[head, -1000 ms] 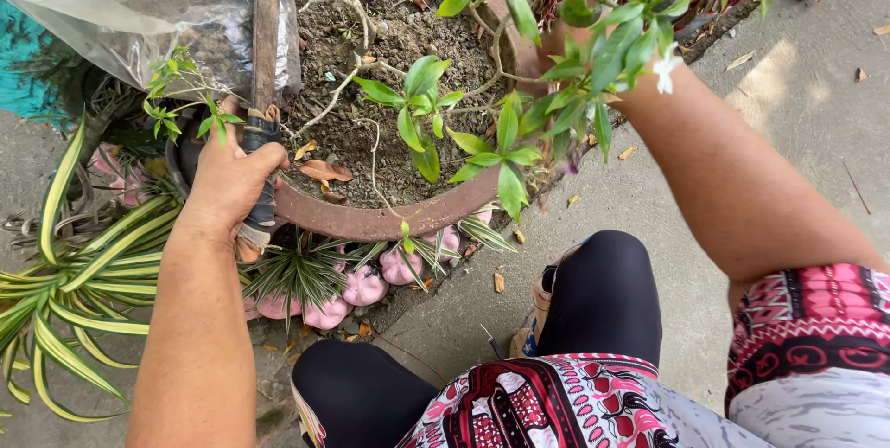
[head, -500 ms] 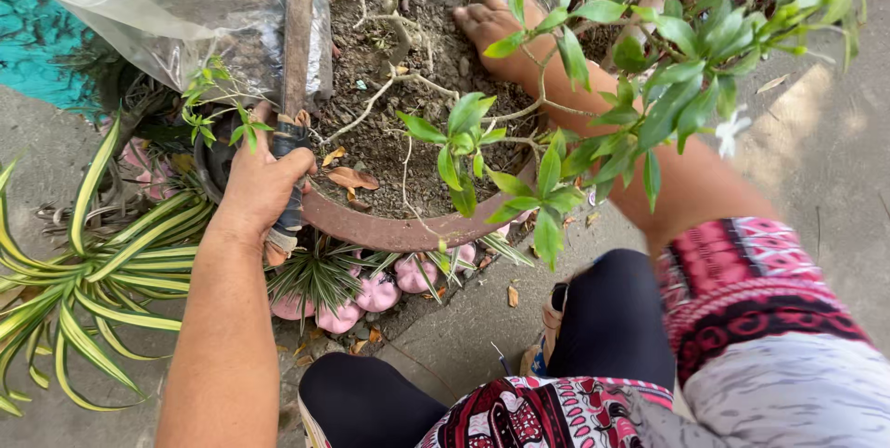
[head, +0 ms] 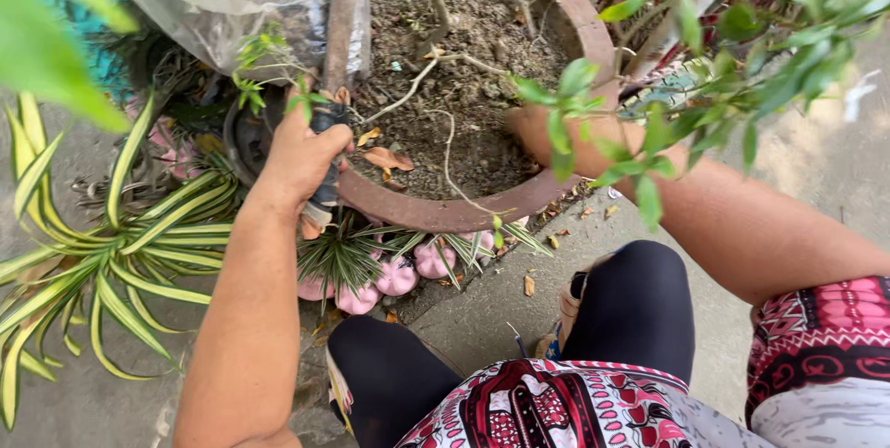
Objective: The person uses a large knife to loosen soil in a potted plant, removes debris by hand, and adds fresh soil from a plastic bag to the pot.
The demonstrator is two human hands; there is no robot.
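Where the knees in black leggings (head: 640, 309) bend over the concrete floor (head: 482, 318), a striped-leaf plant (head: 120, 253) and pink ornaments (head: 399, 276) lie nearest. Beyond, the left hand (head: 301, 156) has its fingers clenched around a dark-handled tool (head: 326, 165) at the clay pot (head: 445, 214) rim. The right hand (head: 533, 128) rests inside the pot on soil; leaves hide its fingers, so their grip cannot be determined.

Right hand (head: 542, 133) at 1 o'clock: fingers mostly hidden behind green leaves (head: 649, 123). Tool blade (head: 345, 3) cut off by top edge at 11 o'clock. Blurred leaf (head: 56, 49) fills 10 o'clock corner. Clay pot (head: 445, 211) far rim cropped.
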